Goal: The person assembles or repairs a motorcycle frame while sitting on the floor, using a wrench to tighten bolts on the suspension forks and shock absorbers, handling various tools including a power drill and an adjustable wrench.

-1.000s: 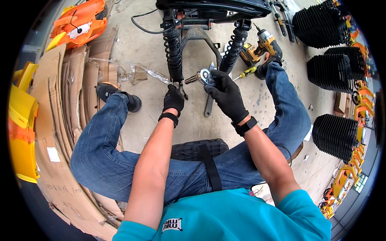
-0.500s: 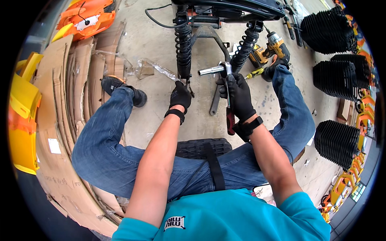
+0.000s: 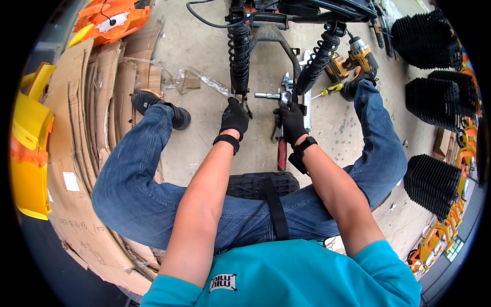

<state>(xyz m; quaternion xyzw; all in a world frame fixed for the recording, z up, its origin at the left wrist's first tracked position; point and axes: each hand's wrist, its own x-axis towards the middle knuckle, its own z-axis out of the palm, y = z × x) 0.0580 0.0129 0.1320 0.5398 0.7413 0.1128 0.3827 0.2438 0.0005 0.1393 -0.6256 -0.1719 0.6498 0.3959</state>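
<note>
In the head view, my gloved left hand (image 3: pixel 234 116) is closed at the lower end of the left coil-spring shock absorber (image 3: pixel 239 61), partly hiding what it grips. My gloved right hand (image 3: pixel 291 123) grips a ratchet wrench with a red-and-black handle (image 3: pixel 282 154). Its long silver socket (image 3: pixel 263 95) lies horizontal, pointing left toward the left shock, with a small gap visible. The right shock absorber (image 3: pixel 319 56) slants above my right hand, and more metal tools lie partly hidden beneath it.
A black frame (image 3: pixel 307 13) spans the top. A drill (image 3: pixel 359 53) and yellow screwdriver (image 3: pixel 331 89) lie right, beside stacked black ribbed parts (image 3: pixel 429 189). Cardboard (image 3: pixel 71 143) and yellow-orange panels (image 3: pixel 30 143) are at left. My bent legs flank the floor before me.
My right hand has moved up and left, lowering the ratchet toward the shocks' lower ends; the socket has swung from pointing at me to pointing left. My left hand stays at the shock.
</note>
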